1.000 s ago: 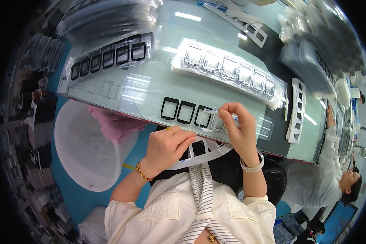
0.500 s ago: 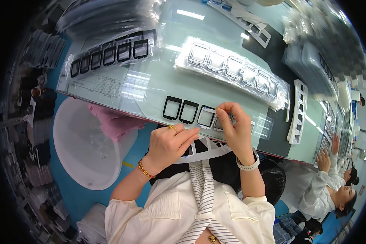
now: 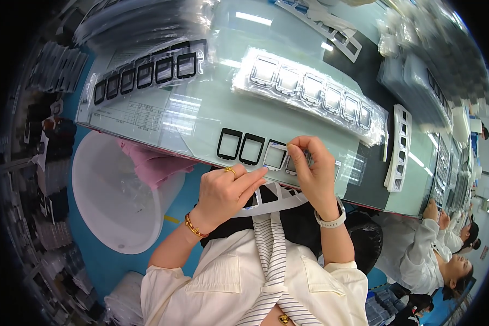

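Pale green glossy worktable point(image 3: 201, 117). Black square plastic frames point(image 3: 240, 146). Round white plastic tub point(image 3: 111, 204) held pink crumpled cloth point(image 3: 152, 165). Teal floor point(image 3: 92, 261). Cream shirt point(image 3: 217, 288), black-and-white striped tie point(image 3: 271, 261). Gold bracelet point(image 3: 193, 226), possibly beaded.

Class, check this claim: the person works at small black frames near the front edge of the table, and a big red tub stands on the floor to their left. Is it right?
Not quite. The tub is white, not red, with a pink cloth in it, as the head view shows. The rest holds: both the left hand and the right hand work at the small black frames near the table's front edge.
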The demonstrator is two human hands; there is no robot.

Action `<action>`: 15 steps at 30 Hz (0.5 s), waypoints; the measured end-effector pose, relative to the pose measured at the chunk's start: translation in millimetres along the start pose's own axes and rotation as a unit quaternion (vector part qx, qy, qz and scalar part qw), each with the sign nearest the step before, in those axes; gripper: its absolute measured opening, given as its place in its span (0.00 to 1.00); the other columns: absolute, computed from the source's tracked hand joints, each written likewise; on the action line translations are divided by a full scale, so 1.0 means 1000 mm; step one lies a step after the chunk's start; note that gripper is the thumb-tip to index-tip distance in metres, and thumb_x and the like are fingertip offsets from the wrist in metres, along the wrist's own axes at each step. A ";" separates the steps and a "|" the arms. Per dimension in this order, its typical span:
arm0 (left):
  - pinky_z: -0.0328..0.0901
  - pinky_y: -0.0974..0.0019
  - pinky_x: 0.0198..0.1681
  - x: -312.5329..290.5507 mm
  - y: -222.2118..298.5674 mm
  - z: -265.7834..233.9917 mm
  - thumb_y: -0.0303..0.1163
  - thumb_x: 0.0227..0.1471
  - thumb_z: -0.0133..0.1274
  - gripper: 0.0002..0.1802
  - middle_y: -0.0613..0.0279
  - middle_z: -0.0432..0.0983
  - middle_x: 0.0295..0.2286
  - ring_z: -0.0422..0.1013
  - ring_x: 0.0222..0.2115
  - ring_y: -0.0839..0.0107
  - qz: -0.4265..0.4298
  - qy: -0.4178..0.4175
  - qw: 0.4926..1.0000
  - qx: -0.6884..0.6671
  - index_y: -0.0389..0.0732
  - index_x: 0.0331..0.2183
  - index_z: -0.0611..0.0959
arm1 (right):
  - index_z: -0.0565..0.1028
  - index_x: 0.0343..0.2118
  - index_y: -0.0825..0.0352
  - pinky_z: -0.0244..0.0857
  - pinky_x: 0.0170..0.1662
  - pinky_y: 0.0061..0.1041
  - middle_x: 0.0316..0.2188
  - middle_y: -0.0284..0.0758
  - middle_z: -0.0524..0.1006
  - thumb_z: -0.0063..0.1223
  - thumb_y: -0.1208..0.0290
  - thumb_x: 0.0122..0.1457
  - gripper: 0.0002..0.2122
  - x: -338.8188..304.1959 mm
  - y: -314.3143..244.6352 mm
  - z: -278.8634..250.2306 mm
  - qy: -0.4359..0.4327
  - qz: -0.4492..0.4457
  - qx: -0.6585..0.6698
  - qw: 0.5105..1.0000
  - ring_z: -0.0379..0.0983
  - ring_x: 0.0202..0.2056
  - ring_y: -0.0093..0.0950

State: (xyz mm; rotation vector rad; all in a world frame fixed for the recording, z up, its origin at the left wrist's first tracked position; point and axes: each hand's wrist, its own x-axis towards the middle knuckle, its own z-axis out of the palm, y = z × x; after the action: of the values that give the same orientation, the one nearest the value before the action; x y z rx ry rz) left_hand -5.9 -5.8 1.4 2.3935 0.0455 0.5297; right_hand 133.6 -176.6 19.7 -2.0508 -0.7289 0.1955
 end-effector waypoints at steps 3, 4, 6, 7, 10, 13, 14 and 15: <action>0.62 0.66 0.19 0.002 0.001 0.001 0.34 0.51 0.69 0.14 0.70 0.70 0.19 0.68 0.15 0.71 0.001 -0.001 1.000 0.004 0.50 0.42 0.92 | 0.78 0.39 0.73 0.69 0.39 0.22 0.31 0.34 0.81 0.59 0.78 0.66 0.04 0.000 0.000 0.000 -0.003 0.014 0.001 1.000 0.75 0.33 0.22; 0.62 0.66 0.19 0.002 0.001 0.001 0.34 0.51 0.69 0.14 0.70 0.70 0.19 0.68 0.15 0.71 0.002 -0.001 1.000 0.004 0.50 0.42 0.92 | 0.78 0.39 0.73 0.69 0.39 0.22 0.32 0.34 0.81 0.59 0.78 0.66 0.04 0.000 0.000 0.000 -0.002 0.009 0.001 1.000 0.75 0.33 0.22; 0.62 0.66 0.19 0.002 0.003 0.002 0.34 0.51 0.69 0.14 0.70 0.70 0.19 0.68 0.16 0.71 0.006 -0.001 1.000 0.013 0.52 0.42 0.92 | 0.78 0.39 0.73 0.69 0.39 0.22 0.32 0.35 0.81 0.59 0.78 0.66 0.04 0.000 0.000 0.000 0.001 0.003 0.001 1.000 0.75 0.33 0.23; 0.62 0.66 0.19 0.003 0.003 0.003 0.34 0.51 0.69 0.14 0.70 0.70 0.19 0.68 0.16 0.71 0.006 -0.002 1.000 0.013 0.52 0.42 0.92 | 0.79 0.39 0.73 0.69 0.39 0.22 0.32 0.35 0.80 0.59 0.78 0.66 0.03 0.000 0.000 0.000 0.000 0.004 -0.001 1.000 0.75 0.33 0.23; 0.62 0.66 0.19 0.004 0.004 0.004 0.35 0.51 0.68 0.13 0.71 0.70 0.19 0.68 0.16 0.71 0.001 -0.007 1.000 0.008 0.53 0.42 0.92 | 0.79 0.39 0.73 0.69 0.39 0.23 0.32 0.35 0.80 0.59 0.78 0.65 0.04 0.001 0.000 -0.001 0.000 0.001 -0.002 1.000 0.76 0.33 0.24; 0.62 0.65 0.19 0.006 0.006 0.004 0.36 0.52 0.68 0.12 0.70 0.70 0.19 0.68 0.16 0.71 0.003 -0.009 1.000 0.014 0.53 0.41 0.92 | 0.79 0.39 0.73 0.69 0.39 0.23 0.32 0.35 0.80 0.60 0.78 0.65 0.04 0.000 0.000 -0.001 -0.002 0.004 0.002 1.000 0.76 0.33 0.24; 0.62 0.65 0.19 0.006 0.006 0.004 0.36 0.52 0.68 0.12 0.70 0.70 0.19 0.68 0.16 0.70 0.002 -0.011 1.000 0.013 0.53 0.41 0.92 | 0.79 0.39 0.73 0.69 0.39 0.23 0.32 0.35 0.80 0.60 0.78 0.65 0.04 0.000 0.000 -0.001 -0.005 0.010 0.005 1.000 0.76 0.33 0.24; 0.62 0.65 0.20 0.007 0.007 0.004 0.37 0.52 0.68 0.12 0.70 0.70 0.19 0.69 0.16 0.70 0.001 -0.013 1.000 0.011 0.53 0.41 0.92 | 0.79 0.39 0.73 0.69 0.39 0.23 0.32 0.35 0.80 0.60 0.78 0.65 0.04 0.000 0.001 -0.001 -0.004 0.011 0.005 1.000 0.76 0.33 0.24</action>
State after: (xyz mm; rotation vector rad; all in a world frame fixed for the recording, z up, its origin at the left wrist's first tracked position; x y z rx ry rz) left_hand 1.1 -12.5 5.3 2.4225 0.0371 0.5018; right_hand 134.0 -177.9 19.7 -2.0501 -0.7102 0.2196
